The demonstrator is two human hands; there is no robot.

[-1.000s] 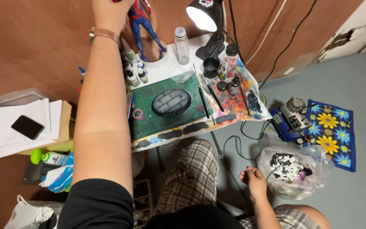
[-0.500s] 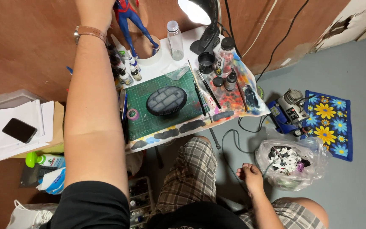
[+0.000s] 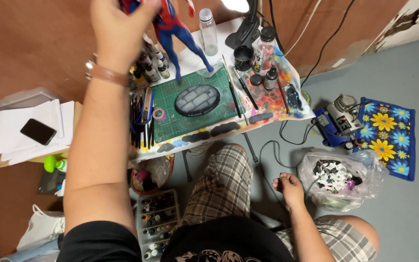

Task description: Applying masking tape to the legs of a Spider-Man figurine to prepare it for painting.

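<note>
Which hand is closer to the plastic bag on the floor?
Right. The right hand hangs just beside the plastic bag, while the left hand is far off above the table, gripping the figurine.

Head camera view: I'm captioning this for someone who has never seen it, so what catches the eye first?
The raised left hand grips a red and blue figurine above the small white work table. Below it, a grey oval stone-patterned base lies on a green cutting mat. At right, a blue mat with yellow flowers lies on the grey floor, while the right hand hangs low beside the knee.
</note>
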